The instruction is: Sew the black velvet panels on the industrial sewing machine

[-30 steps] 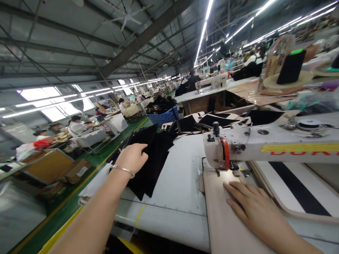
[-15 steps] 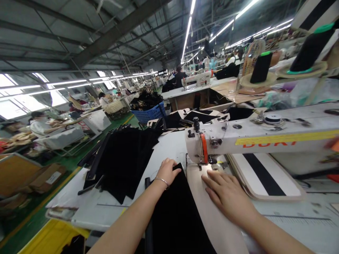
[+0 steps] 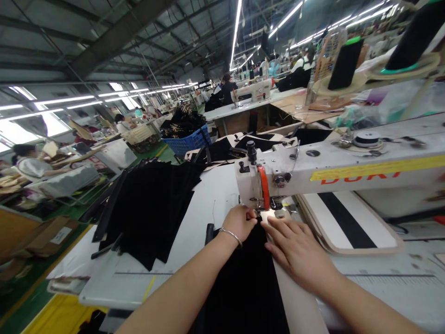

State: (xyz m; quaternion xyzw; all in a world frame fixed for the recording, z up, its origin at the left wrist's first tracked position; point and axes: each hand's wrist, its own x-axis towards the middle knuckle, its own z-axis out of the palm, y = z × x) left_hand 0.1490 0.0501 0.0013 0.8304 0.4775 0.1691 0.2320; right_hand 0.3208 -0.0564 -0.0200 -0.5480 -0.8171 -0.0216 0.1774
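Observation:
Under the needle area of a white sewing machine point(image 3: 299, 174) lies a pale panel point(image 3: 294, 287), partly covered by a black fabric piece point(image 3: 246, 283). My left hand point(image 3: 239, 223) pinches the far corner of the black piece, right beside the presser foot. Flat on the pale panel and the black piece's right edge, fingers stretched out, rests my right hand point(image 3: 295, 243). A bracelet circles my left wrist. The fabric under my palms is hidden.
Left on the table is a stack of black pieces point(image 3: 146, 208). Pale panels with a black stripe point(image 3: 347, 222) lie behind the machine arm. Further back are a blue crate point(image 3: 187, 139), thread cones point(image 3: 346, 62) and a second sewing machine point(image 3: 255, 90). Several people sit farther off.
My left hand has moved right, bringing the black piece's corner up to the presser foot and over the pale panel. My right hand stays almost in place. The view has shifted slightly.

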